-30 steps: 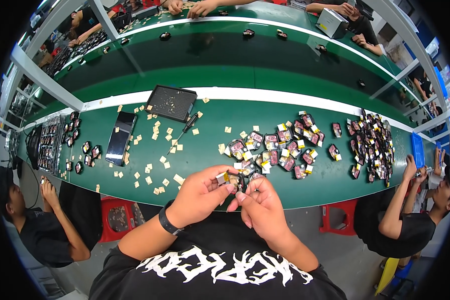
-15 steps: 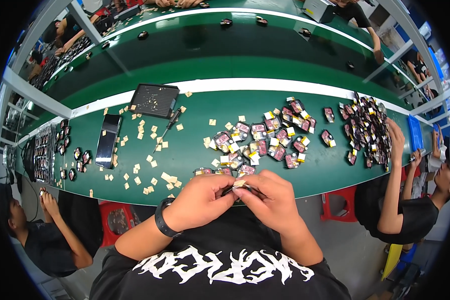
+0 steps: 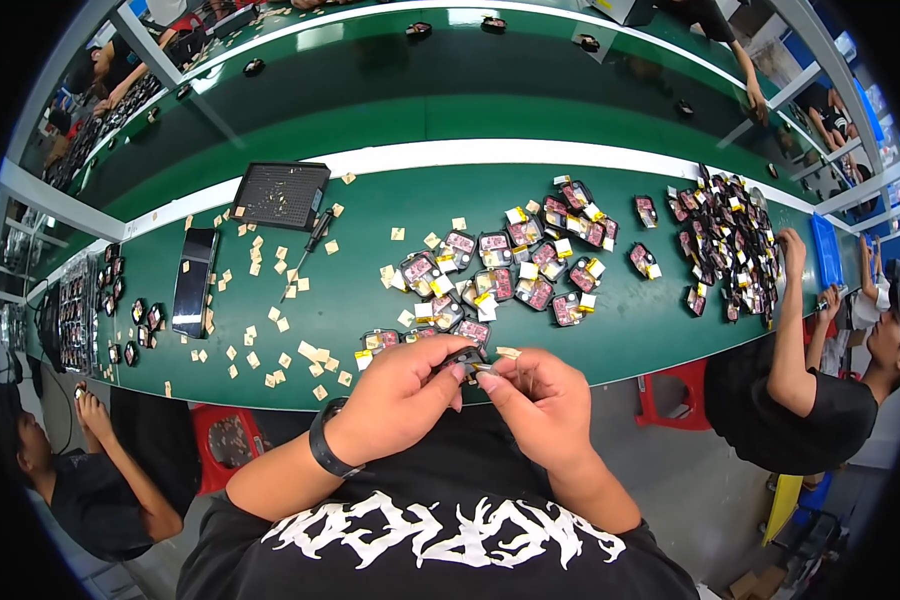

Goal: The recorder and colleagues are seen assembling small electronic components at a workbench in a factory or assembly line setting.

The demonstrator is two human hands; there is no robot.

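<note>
Close to the table's near edge, my left hand (image 3: 385,400) pinches a small black casing (image 3: 462,357), mostly covered by my fingers. My right hand (image 3: 545,405) meets it from the other side, thumb tip against the casing. A small cream-coloured square (image 3: 508,353) sticks up at the fingers of my right hand. Just beyond my hands lie several black casings with reddish circuit boards (image 3: 493,285), many bearing white and yellow tabs. More cream squares (image 3: 310,352) are strewn over the green table to the left.
A ridged black tray (image 3: 255,215), a screwdriver (image 3: 317,232) and a dark phone (image 3: 194,275) lie left of centre. At the right is a heaped pile of casings (image 3: 725,245), then a blue tray (image 3: 826,255). Co-workers sit on both sides. Beyond a white ledge (image 3: 450,152) runs a green belt (image 3: 450,75).
My hands have drawn slightly apart, uncovering part of the black casing. The cream square now stands out at my right fingers. The whole view has shifted a little.
</note>
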